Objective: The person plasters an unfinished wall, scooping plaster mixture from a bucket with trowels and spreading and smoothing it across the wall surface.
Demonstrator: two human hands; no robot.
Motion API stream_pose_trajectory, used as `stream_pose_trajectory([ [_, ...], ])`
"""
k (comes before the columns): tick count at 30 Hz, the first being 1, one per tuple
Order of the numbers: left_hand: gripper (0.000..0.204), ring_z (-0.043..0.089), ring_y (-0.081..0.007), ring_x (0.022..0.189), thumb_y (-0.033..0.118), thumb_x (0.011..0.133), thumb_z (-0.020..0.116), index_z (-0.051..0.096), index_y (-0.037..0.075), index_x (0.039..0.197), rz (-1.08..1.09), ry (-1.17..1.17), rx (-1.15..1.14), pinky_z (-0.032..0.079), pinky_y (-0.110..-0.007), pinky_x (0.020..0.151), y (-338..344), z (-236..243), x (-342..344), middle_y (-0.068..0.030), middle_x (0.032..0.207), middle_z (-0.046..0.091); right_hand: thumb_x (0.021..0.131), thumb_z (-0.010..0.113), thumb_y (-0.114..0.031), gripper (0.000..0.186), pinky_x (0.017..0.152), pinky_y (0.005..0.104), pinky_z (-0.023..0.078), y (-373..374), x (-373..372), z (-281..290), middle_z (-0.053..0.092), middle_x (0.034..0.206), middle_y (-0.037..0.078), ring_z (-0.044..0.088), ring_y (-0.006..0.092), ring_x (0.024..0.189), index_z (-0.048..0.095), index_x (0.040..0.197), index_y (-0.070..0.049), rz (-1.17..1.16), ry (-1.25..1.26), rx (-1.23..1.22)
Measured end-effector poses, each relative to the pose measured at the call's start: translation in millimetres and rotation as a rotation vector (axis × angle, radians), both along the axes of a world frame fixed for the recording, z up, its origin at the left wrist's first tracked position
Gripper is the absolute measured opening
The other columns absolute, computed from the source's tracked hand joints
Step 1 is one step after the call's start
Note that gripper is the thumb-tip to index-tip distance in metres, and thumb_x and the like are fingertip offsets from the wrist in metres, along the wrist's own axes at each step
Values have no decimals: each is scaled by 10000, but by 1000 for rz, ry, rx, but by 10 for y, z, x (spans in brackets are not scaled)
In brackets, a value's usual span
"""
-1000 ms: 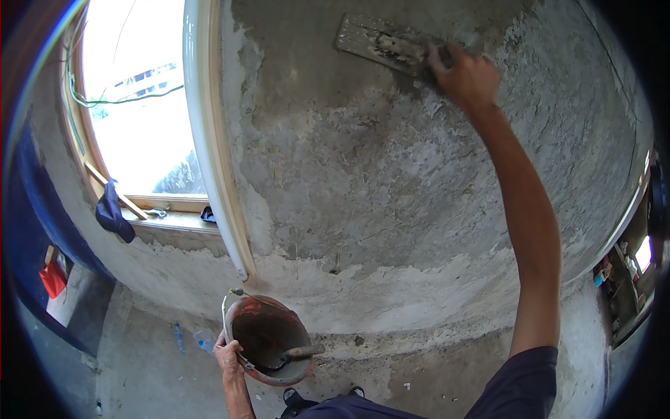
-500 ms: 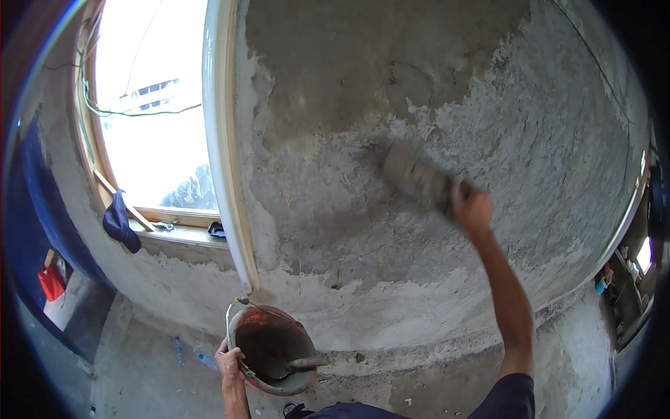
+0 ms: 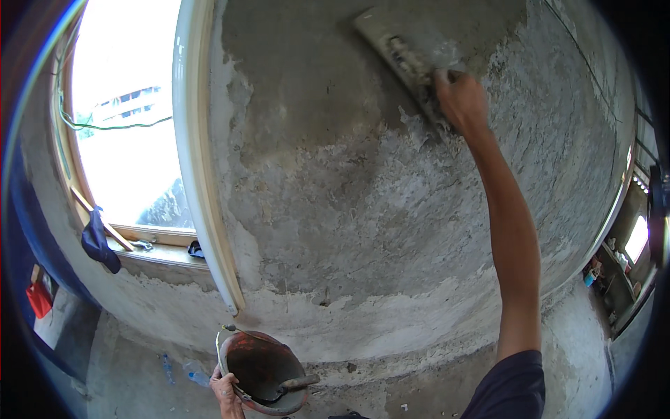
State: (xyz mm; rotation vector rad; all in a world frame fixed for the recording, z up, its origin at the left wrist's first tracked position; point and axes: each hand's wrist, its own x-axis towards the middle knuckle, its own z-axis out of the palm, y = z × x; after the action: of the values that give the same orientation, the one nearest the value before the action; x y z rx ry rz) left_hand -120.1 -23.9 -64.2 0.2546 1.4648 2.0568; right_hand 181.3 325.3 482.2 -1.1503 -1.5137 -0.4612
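Observation:
At the top of the view, my right hand point(image 3: 460, 101) grips a long rectangular plastering float point(image 3: 394, 63), held slanted against the rough grey wall point(image 3: 349, 209) over a darker, damp-looking patch of plaster. Low in the picture, my left hand point(image 3: 225, 387) is closed on the rim of a dirty reddish bucket point(image 3: 258, 342), which has a wire handle. A trowel point(image 3: 300, 382) rests inside it with its handle over the right side, above some dark grey material at the bottom.
A bright window point(image 3: 122, 133) with hanging wires, a dark cap point(image 3: 98, 241) and a pale vertical strip point(image 3: 202, 153) is on the left. Plastic bottles point(image 3: 195, 373) lie on the floor point(image 3: 132, 370). A red object point(image 3: 40, 297) is far left; cluttered shelves point(image 3: 614, 279) stand far right.
My right hand swept the float down to mid-wall half a second ago and now has it high again, more steeply slanted. My left hand still holds the bucket, which appears lower in view.

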Motion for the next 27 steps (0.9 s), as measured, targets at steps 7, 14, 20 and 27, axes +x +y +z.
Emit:
stream_pose_trajectory([
  [7,526,536,-100,583,-65,543,472,638,-54,1042,-42,-2,13,393,-190,468,255,76,-2,-35,788,634,838,563,-353,347,669,444,539,-106,-120,-605,646,684,216,655,388,674,699,843,-34,42,-358,-35],
  [14,532,521,-88,588,-67,550,476,643,-23,1054,-29,7,59,410,-188,496,212,271,77,-12,790,629,861,566,-380,382,529,417,530,-108,197,-972,591,538,193,620,349,503,678,753,-31,182,-440,329],
  [20,529,536,-100,612,-83,550,477,646,-26,1048,-80,3,54,417,-193,508,246,235,170,-14,799,634,869,538,-546,570,516,442,518,-85,-33,-326,617,613,202,632,359,550,585,980,11,-88,-352,166],
  [27,561,537,-103,638,-88,563,484,627,-44,1104,-77,52,-28,404,-198,515,277,299,53,-25,816,629,867,572,-491,660,539,453,526,128,299,-2162,633,661,213,648,345,582,487,1186,80,-100,-574,-66],
])
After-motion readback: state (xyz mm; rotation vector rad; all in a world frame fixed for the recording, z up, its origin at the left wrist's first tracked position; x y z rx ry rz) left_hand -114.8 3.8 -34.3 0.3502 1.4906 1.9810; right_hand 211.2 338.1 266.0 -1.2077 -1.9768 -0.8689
